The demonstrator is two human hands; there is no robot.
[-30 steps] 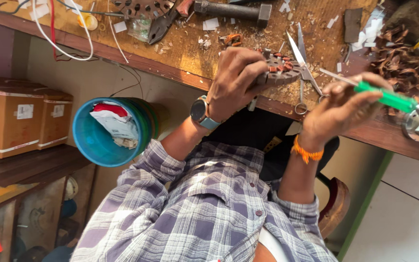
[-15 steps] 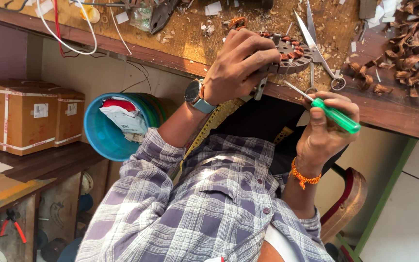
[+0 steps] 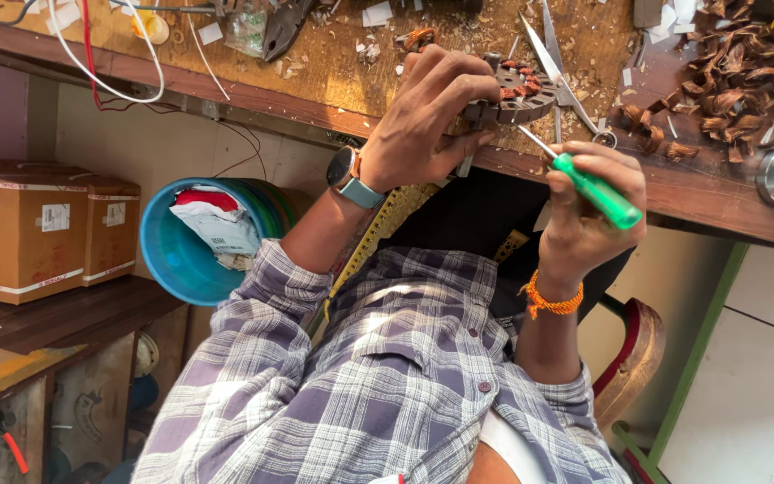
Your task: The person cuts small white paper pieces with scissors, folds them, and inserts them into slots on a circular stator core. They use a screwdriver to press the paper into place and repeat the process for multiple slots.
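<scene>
My left hand (image 3: 432, 112), with a watch on its wrist, grips a round motor stator (image 3: 512, 94) with copper windings at the edge of the wooden workbench (image 3: 333, 76). My right hand (image 3: 589, 211), with an orange thread band at the wrist, is closed around a green-handled screwdriver (image 3: 597, 190). The metal shaft of the screwdriver points up toward the stator, and its tip sits just below the stator's rim. Both hands are close together in front of my checked shirt.
Scissors (image 3: 562, 72) lie on the bench beside the stator, and a heap of copper wire scraps (image 3: 727, 76) lies to the right. White and red wires (image 3: 109, 63) trail at left. A blue bucket (image 3: 181, 255) and taped cardboard boxes (image 3: 38, 229) stand lower left.
My right hand has come down and in from the bench's right side, bringing the screwdriver tip to the stator. My left hand has kept hold of the stator. The view has shifted slightly.
</scene>
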